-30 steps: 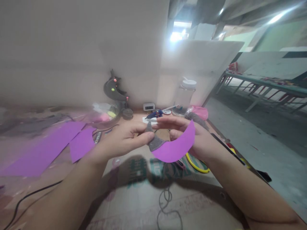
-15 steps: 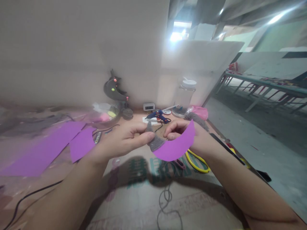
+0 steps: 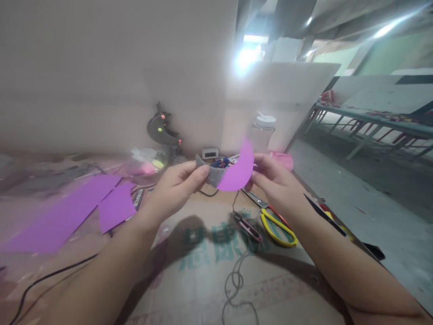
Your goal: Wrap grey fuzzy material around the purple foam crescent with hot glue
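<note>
My left hand (image 3: 182, 183) pinches a grey felt piece (image 3: 215, 175) between thumb and fingers. A purple crescent-shaped piece (image 3: 237, 174) joins the felt at its lower left and curves upward to the right. My right hand (image 3: 270, 174) is at the right edge of the purple piece, thumb and fingers close together around that edge. Both pieces are held up above the cardboard-covered table (image 3: 189, 289).
Yellow-and-red-handled scissors (image 3: 279, 230) and pink thread snips (image 3: 248, 227) lie below the hands. Purple sheets (image 3: 64, 212) are at left. Behind stand a clear bottle (image 3: 263, 135), a blue glue gun (image 3: 220, 163) and a grey crescent ornament (image 3: 162, 128).
Both hands have risen with the pieces. The purple piece now stands more upright, and my right hand has moved to its outer right edge. The scissors and snips are more exposed.
</note>
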Action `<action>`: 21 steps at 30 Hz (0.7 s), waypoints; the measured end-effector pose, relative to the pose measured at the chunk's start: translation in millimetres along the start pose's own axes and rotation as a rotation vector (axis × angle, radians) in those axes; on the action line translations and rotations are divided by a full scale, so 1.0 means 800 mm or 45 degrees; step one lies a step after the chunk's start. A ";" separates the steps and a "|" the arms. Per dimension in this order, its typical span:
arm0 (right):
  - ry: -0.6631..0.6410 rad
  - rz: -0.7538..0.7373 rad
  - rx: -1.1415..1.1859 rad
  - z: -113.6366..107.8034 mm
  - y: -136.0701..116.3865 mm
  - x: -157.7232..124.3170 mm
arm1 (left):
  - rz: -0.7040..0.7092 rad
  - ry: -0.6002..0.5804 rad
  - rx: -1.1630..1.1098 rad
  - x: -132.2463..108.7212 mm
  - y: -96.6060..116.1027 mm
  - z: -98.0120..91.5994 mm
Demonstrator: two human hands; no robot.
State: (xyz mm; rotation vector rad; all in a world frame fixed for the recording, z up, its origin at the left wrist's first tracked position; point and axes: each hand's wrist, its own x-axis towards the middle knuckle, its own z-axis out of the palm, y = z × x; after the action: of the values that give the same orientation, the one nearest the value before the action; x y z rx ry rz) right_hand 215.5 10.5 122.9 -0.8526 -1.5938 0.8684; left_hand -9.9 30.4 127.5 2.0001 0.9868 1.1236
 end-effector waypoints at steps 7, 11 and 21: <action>-0.154 0.051 0.136 -0.003 0.014 0.000 | 0.005 0.069 0.128 -0.003 0.002 0.005; -0.154 0.018 -0.055 0.002 0.006 -0.004 | -0.059 -0.022 0.069 -0.007 0.006 0.006; -0.082 -0.080 -0.456 0.000 -0.001 -0.011 | -0.033 -0.171 0.127 -0.005 0.023 0.018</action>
State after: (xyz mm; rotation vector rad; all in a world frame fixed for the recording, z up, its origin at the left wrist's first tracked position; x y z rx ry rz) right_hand 216.4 2.5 119.9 -1.0248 -1.8552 0.5777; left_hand 7.5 15.3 134.4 2.1053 1.0136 0.9294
